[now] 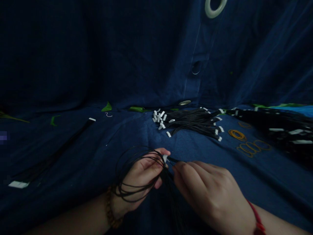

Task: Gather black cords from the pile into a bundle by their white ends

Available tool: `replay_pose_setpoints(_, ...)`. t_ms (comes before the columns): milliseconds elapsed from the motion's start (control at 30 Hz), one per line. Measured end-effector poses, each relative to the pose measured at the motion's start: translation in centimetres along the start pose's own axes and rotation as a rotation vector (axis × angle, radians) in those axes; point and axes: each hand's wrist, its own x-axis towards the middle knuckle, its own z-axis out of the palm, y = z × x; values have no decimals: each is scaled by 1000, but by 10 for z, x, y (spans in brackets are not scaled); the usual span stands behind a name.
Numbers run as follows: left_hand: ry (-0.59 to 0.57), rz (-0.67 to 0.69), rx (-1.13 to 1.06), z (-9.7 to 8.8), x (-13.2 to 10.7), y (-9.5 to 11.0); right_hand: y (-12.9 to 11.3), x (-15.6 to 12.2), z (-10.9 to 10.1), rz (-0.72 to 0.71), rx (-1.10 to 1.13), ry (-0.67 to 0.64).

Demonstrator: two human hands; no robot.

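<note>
My left hand [141, 176] is closed on a coil of thin black wires [127, 182] that loops around the hand and wrist, with a small white connector [165, 158] pinched at the fingertips. My right hand [207, 192] is closed in a pinch on the same wires just right of the connector, where the strands hang down between both hands. A beaded bracelet sits on the left wrist and a red cord on the right wrist. All this is low in the middle of the view, over a dark blue cloth [97, 153].
A bundle of black wires with white connectors [190, 122] lies beyond the hands. A bigger dark pile of wires [276, 130] lies at the right. Several yellow rubber bands [246, 142] lie between them. One long black cable [56, 153] stretches across the left. A white grommet ring [215, 8] hangs on the blue curtain behind.
</note>
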Motion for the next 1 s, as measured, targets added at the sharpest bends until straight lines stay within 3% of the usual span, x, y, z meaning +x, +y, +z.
replay_pose_setpoints(367, -31, 71, 118, -7, 4, -7, -1, -5, -1, 8, -6, -21)
replay_pose_setpoints(533, 9, 25, 133, -7, 3, -9, -2, -2, -2, 2, -14, -15)
replay_pose_setpoints(733, -49, 43, 103, -8, 2, -9, -1, 6, -3, 17, -22, -52)
replay_pose_setpoints(900, 56, 56, 67, -10, 7, -6, 12, 3, -27, 217, -159, -246)
replay_pose_setpoints(1000, 93, 77, 87, -10, 9, -5, 15, -16, -43, 189, -206, -167)
